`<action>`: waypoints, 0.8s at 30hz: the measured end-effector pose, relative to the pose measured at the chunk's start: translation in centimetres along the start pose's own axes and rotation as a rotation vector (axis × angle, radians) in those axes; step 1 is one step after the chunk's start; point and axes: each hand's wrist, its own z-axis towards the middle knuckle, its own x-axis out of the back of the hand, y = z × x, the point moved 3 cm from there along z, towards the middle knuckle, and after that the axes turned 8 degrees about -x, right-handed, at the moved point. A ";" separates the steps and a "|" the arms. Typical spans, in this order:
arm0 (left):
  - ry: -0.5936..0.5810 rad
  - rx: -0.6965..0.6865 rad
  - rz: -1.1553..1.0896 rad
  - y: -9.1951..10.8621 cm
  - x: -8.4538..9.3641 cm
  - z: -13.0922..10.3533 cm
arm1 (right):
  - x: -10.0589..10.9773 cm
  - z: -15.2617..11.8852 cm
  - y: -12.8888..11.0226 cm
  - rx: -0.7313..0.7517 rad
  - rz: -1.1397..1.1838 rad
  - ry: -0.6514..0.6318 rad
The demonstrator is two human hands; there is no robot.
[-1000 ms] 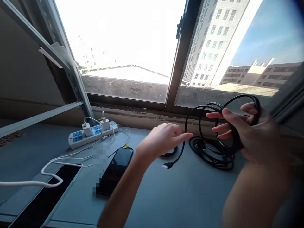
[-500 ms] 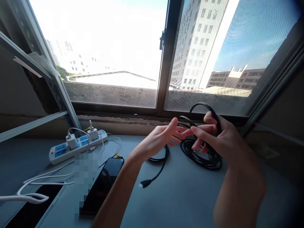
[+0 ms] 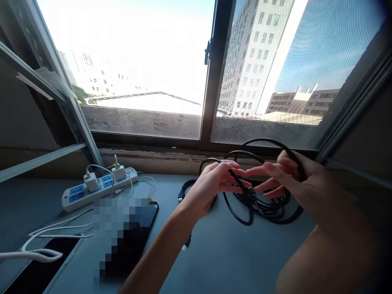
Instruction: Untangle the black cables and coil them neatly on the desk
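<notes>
A black cable (image 3: 272, 210) hangs in loose loops between my two hands, just above the grey tabletop. My left hand (image 3: 216, 179) pinches one strand of it between thumb and fingers. The loops pass through my right hand (image 3: 301, 175), whose thumb and curled fingers hold them near the window side. The fingertips of both hands are close together. Behind my left forearm lies another coiled black cable (image 3: 185, 188), partly hidden, with a plug (image 3: 188, 241) showing beside the forearm.
At the left stands a white power strip (image 3: 101, 188) with two chargers and white cords. A dark phone (image 3: 143, 228), partly pixelated, lies left of my forearm; another dark device (image 3: 39, 265) is at the lower left. The window frame (image 3: 211, 102) rises behind the table.
My left hand has closed on a strand of the black cable. My right hand has moved right and the loops have spread wider, lifting between both hands.
</notes>
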 end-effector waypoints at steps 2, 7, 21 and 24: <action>-0.017 -0.039 0.069 1.0 0.3 -0.4 | 0.8 -0.1 0.0 0.008 0.041 0.155; 0.042 -0.134 0.195 2.4 0.9 -0.9 | 1.8 -0.3 -0.4 0.037 0.063 0.314; 0.115 -0.119 0.312 2.2 0.1 -1.1 | -4.2 -1.6 -1.9 0.200 -0.340 -0.188; 0.122 -0.098 0.200 2.2 0.0 -1.2 | -4.6 -1.9 -1.8 0.217 -0.442 -0.180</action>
